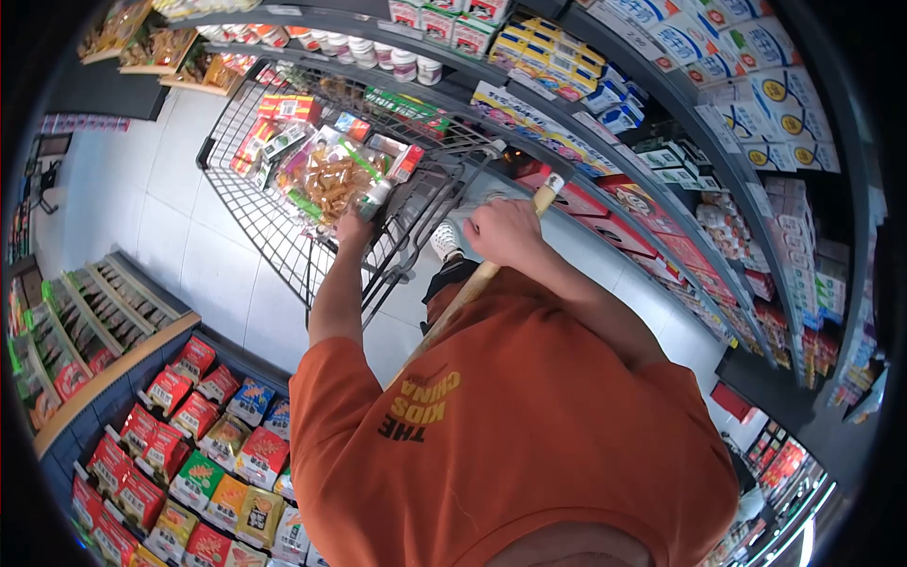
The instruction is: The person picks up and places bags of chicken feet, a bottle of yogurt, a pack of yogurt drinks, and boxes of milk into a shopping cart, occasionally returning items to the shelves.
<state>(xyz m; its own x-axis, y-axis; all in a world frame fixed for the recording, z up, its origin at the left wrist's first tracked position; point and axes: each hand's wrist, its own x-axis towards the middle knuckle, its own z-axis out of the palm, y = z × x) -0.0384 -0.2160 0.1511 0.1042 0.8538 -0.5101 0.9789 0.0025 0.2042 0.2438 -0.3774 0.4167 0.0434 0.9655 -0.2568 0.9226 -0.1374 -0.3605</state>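
My left hand (352, 227) reaches over the near side of a wire shopping cart (255, 213). Its fingers are closed against a small white-and-green package (375, 197), whose exact kind I cannot make out. Beside it lies a large clear bag of brown snacks (340, 181), on top of boxes and packets. My right hand (504, 230) is curled into a loose fist, with nothing visible in it. That wrist lies across the cart's pale yellow handle bar (472, 283), which runs diagonally in front of my orange shirt.
Shelves of boxed drinks (628, 203) and milk cartons (775, 104) line the right. At lower left stands a rack of red and coloured snack packets (198, 416). Pale floor tiles (194, 208) show left of the cart. Wooden crates (203, 76) stand at the upper left.
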